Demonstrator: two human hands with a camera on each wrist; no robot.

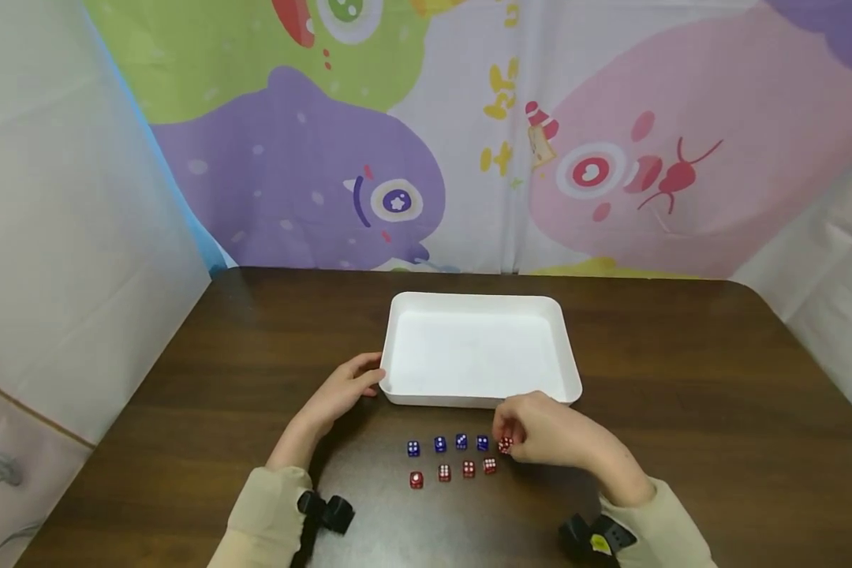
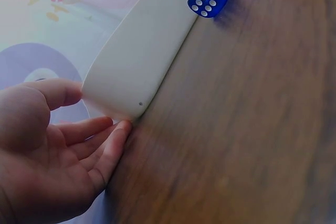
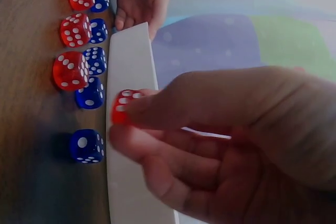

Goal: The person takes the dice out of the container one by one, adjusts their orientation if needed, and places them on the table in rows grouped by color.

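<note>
My right hand (image 1: 547,430) pinches a red die (image 3: 126,103) with white dots between thumb and fingertips. In the head view it is in front of the white tray (image 1: 479,401), at the right end of a row of blue dice (image 1: 461,441). Nearer me lies a row of red dice (image 1: 468,468). The right wrist view shows another blue die (image 3: 86,146) below the held one, hidden by my hand in the head view. My left hand (image 1: 348,386) touches the tray's near left corner from outside, its thumb at the rim and fingers lower along the wall.
The dark wooden table (image 1: 681,394) carries the tray and dice. A cartoon-printed cloth (image 1: 468,197) hangs behind its far edge, and pale sheets hang at both sides. Black straps with small devices (image 1: 337,514) sit on both wrists, over beige sleeves (image 1: 270,505).
</note>
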